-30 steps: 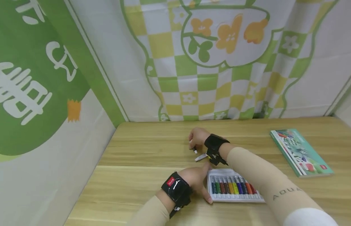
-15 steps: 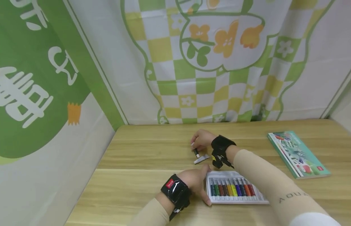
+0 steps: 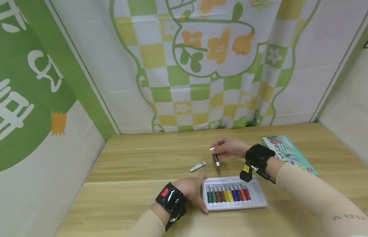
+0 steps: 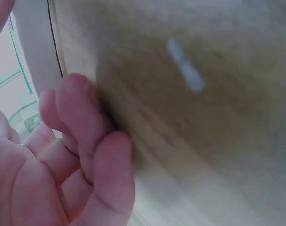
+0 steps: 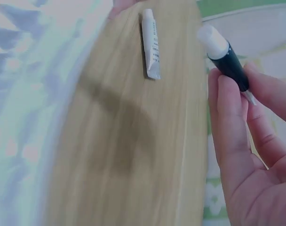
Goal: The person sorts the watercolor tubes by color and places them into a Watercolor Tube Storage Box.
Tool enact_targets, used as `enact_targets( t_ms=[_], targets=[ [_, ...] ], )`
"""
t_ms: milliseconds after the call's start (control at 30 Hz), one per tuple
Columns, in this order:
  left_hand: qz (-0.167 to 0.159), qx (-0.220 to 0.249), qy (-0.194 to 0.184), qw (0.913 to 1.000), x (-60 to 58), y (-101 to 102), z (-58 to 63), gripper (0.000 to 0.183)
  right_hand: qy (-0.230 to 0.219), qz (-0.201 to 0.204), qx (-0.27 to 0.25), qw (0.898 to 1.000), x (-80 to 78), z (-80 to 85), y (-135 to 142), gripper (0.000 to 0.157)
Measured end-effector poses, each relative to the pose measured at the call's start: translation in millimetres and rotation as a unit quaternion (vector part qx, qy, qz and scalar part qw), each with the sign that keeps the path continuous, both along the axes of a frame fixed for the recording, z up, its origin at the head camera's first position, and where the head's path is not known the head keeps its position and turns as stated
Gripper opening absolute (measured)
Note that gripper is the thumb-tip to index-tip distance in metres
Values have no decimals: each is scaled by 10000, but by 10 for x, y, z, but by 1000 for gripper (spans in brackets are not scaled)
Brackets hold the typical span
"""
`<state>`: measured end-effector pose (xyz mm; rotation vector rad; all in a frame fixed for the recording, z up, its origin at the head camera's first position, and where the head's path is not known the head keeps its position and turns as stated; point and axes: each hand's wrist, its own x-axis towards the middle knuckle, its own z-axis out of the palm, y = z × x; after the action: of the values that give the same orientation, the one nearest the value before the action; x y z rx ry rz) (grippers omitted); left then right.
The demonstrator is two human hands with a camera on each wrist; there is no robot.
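Note:
In the head view my right hand is raised above the back middle of the table. Its thumb and fingers pinch the end of a black paint tube, white cap pointing down. The right wrist view shows the same tube between thumb and fingertips. My left hand grips the left end of the white paint tray, thumb at the near corner and fingers at the far one. Several coloured tubes lie side by side in the tray. A white paint tube lies behind it; the left wrist view blurs this tube.
A teal box with a plant picture lies at the back right, partly behind my right wrist strap. A patterned curtain hangs along the rear edge of the wooden table.
My right hand has lifted the black tube and moved it right, away from the white tube lying on the table. The left hand stays at the tray. The head view has turned slightly right.

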<state>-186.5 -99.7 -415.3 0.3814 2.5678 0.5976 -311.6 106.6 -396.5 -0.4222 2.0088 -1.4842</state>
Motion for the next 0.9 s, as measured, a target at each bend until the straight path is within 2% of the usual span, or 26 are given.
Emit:
enact_targets(
  t_ms=[200,400,633,900],
  targets=[
    [-102,211,-20,9997,-9,-25,3,101,-185,-279,-179,9993,269,-36,521,26],
    [-147,239,26,9996,28,-21,6,97,-217,-488,18,9986,623,-124,879,17],
    [-88,220,-99,9997,68,-78,-46,100,-65,-380,296,9988,899,-253,944,20],
    [-224,433,-103,9988,-11,-30,19,99,319,-538,749,9952,953,-263,966,17]
  ],
)
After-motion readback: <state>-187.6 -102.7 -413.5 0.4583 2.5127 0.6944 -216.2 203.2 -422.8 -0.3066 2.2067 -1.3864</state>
